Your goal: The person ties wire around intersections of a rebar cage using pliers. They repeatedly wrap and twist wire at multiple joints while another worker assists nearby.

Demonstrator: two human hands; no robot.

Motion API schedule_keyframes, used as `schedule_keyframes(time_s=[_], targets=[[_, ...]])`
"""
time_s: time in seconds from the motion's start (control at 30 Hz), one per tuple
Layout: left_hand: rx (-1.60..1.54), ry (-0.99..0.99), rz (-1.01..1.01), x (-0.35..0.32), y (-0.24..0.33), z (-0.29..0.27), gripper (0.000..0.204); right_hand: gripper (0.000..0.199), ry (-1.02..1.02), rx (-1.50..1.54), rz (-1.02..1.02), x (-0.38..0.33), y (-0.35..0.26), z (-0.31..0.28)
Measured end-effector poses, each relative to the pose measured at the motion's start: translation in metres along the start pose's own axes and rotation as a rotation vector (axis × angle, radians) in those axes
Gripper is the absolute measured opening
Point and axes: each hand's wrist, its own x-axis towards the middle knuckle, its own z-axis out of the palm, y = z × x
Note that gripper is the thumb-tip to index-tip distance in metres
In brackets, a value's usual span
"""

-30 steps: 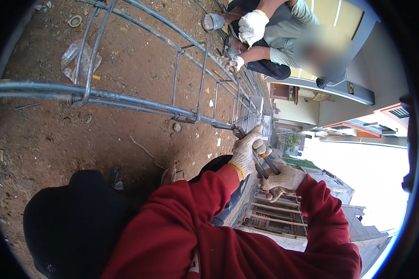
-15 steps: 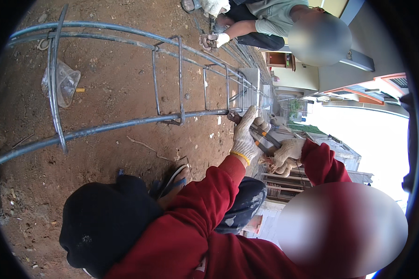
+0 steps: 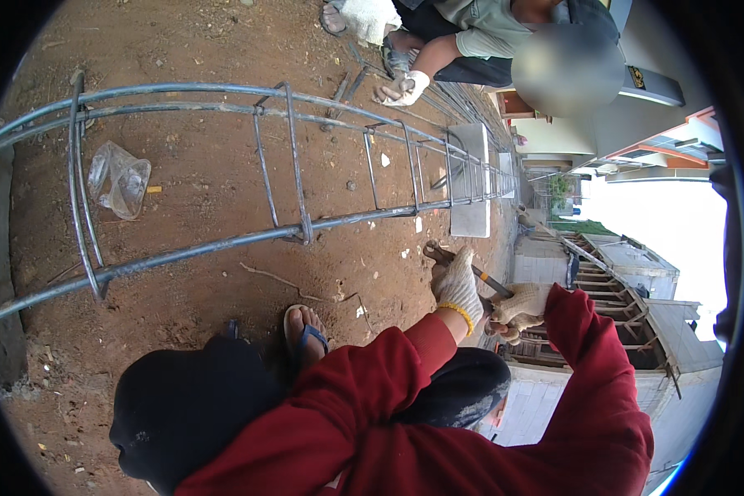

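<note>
My left hand (image 3: 457, 285), in a knitted white glove with a yellow cuff, is closed around a pair of pincers (image 3: 440, 253) close behind their dark jaws. Further back, my gloved right hand (image 3: 518, 309) grips the handle end, where an orange band shows. The pincers are apart from a long rebar cage (image 3: 223, 241) of blue-grey bars, which runs across the ground in front of me. Bent stirrups (image 3: 296, 165) cross the bars at intervals. Whether the pincers hold any wire cannot be made out.
A co-worker's gloved hand (image 3: 405, 88) is beyond the cage, near loose bars. A pale block (image 3: 469, 221) stands under the cage. A crumpled clear plastic bag (image 3: 120, 178) lies on the brown dirt (image 3: 198, 306). My sandalled foot (image 3: 307, 335) rests nearby.
The pincers have come off the cage's near bar, drawn back toward me in both hands. The co-worker's hand has shifted along the far side. The view has also shifted.
</note>
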Motion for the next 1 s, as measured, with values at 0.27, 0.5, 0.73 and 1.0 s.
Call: schedule_keyframes(time_s=[0.27,0.5,0.73,1.0], targets=[[-0.089,-0.47,0.127,0.067,0.032,-0.111,0.05,0.04,0.377,-0.314,-0.634,0.181,0.027,0.006],[-0.064,-0.227,0.662,0.072,0.102,-0.132,0.033,0.035,0.028,0.237,-0.998,0.267,-0.063,0.076],[0.433,0.095,0.961,0.066,0.137,-0.162,0.056,0.03,0.508,-0.139,-1.675,0.27,-0.095,0.116],[0.425,0.261,0.893,0.059,0.167,-0.189,0.024,0.03,0.239,0.176,-1.647,0.304,-0.121,0.142]])
